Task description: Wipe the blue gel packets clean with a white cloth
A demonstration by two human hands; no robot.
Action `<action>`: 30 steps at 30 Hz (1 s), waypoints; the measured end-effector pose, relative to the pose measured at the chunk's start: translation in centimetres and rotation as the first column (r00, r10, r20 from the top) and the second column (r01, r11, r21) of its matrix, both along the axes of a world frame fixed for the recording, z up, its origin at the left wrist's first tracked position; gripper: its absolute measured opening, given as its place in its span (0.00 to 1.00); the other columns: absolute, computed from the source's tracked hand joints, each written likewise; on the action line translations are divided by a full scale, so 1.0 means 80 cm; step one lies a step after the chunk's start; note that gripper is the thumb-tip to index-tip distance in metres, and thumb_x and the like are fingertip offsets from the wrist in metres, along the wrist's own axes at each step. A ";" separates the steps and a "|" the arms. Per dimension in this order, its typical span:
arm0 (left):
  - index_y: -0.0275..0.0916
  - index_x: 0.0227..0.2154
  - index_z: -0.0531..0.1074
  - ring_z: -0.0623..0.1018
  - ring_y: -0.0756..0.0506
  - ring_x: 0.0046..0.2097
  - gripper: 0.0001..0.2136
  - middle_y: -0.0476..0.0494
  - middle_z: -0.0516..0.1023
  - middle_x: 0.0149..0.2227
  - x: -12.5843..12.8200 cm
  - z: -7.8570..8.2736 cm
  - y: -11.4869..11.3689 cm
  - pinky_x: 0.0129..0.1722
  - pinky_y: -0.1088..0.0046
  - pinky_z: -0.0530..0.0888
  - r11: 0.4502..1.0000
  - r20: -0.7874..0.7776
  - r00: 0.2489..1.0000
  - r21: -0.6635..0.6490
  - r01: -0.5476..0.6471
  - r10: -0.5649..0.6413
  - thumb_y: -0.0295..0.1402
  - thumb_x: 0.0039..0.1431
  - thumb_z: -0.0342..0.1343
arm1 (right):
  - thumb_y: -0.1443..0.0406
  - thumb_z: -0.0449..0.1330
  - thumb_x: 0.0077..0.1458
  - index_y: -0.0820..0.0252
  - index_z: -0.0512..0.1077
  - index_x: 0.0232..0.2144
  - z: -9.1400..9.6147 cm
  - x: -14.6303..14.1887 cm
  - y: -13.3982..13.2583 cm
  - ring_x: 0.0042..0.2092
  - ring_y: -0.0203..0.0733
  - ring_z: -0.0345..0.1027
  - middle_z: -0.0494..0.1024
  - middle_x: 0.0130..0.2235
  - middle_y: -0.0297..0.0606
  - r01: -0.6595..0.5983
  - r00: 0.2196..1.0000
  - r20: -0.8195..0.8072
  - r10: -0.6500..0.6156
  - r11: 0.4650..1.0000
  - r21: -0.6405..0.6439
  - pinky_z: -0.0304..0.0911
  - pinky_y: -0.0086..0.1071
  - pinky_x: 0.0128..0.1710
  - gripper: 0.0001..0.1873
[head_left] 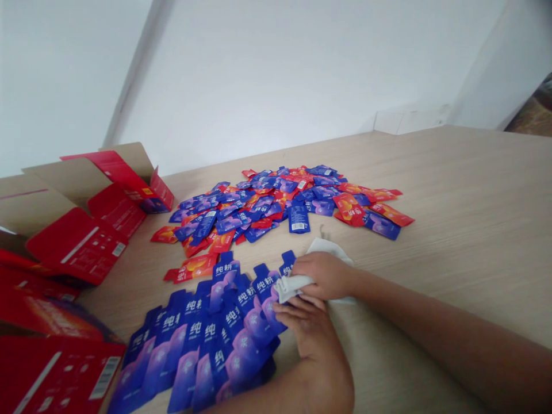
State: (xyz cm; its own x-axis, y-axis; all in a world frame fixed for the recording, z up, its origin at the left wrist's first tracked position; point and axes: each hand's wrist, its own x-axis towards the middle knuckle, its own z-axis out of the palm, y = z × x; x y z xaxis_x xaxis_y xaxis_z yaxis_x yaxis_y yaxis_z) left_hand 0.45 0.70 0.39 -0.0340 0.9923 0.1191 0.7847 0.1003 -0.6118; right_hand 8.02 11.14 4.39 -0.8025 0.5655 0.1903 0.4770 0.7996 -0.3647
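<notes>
On the table (444,230), a cloth (330,247) is gripped in the right hand (325,276), fingers closed; the left hand (307,325) is extended beside packets (207,333), grip undeterminable.

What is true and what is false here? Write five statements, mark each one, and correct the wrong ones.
1. The right hand holds a white cloth. True.
2. Red cardboard boxes with open flaps stand at the picture's left. True.
3. The left hand grips one of those boxes. False: it is at the right edge of the overlapping blue-purple sachets.
4. Several sachets near the left hand show white lettering. True.
5. The pile at the back contains only blue-purple sachets. False: red-orange sachets are mixed in.
</notes>
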 end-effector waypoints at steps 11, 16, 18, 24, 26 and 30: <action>0.29 0.46 0.70 0.75 0.30 0.45 0.18 0.22 0.74 0.47 0.002 -0.003 -0.002 0.42 0.45 0.71 0.998 0.111 0.994 0.061 0.012 -0.019 0.16 0.52 0.46 | 0.60 0.54 0.55 0.62 0.67 0.39 -0.004 0.014 0.022 0.39 0.42 0.66 0.73 0.39 0.41 0.354 0.934 0.031 -0.355 0.934 0.041 0.54 0.32 0.37 0.12; 0.30 0.45 0.71 0.75 0.28 0.45 0.18 0.21 0.73 0.47 0.002 -0.008 0.000 0.41 0.43 0.71 0.999 0.020 1.000 0.046 0.014 -0.015 0.19 0.53 0.46 | 0.62 0.55 0.53 0.61 0.67 0.39 0.001 0.009 0.008 0.40 0.42 0.65 0.73 0.38 0.40 0.122 0.992 -0.042 -0.121 0.992 0.016 0.55 0.31 0.38 0.11; 0.30 0.45 0.71 0.75 0.28 0.44 0.17 0.21 0.74 0.47 0.001 -0.007 0.000 0.41 0.43 0.71 0.999 0.028 1.000 0.034 0.011 -0.012 0.19 0.53 0.46 | 0.62 0.57 0.52 0.60 0.67 0.39 -0.002 0.004 0.006 0.39 0.42 0.65 0.73 0.37 0.39 0.055 0.998 0.019 -0.055 0.998 0.011 0.55 0.31 0.36 0.12; 0.29 0.45 0.71 0.75 0.30 0.45 0.18 0.23 0.74 0.46 0.001 -0.005 -0.001 0.42 0.44 0.71 0.995 0.152 0.988 0.095 0.019 -0.034 0.16 0.52 0.46 | 0.60 0.55 0.55 0.61 0.66 0.42 -0.008 0.000 0.016 0.40 0.44 0.66 0.73 0.39 0.41 0.234 0.967 0.091 -0.238 0.971 0.049 0.55 0.33 0.36 0.13; 0.29 0.44 0.71 0.75 0.30 0.45 0.18 0.23 0.75 0.45 0.001 -0.006 -0.001 0.42 0.44 0.71 0.993 0.174 0.984 0.114 0.011 -0.030 0.15 0.52 0.46 | 0.60 0.55 0.55 0.61 0.66 0.41 -0.007 0.003 0.017 0.40 0.44 0.66 0.73 0.38 0.41 0.257 0.962 0.085 -0.260 0.966 0.044 0.55 0.33 0.37 0.13; 0.28 0.44 0.71 0.75 0.30 0.45 0.18 0.22 0.75 0.45 0.000 -0.008 0.000 0.41 0.44 0.71 0.995 0.148 0.988 0.101 0.021 -0.036 0.16 0.52 0.46 | 0.61 0.55 0.55 0.62 0.66 0.42 -0.005 0.004 0.012 0.42 0.43 0.64 0.72 0.40 0.41 0.268 0.963 -0.032 -0.267 0.962 0.046 0.55 0.33 0.40 0.13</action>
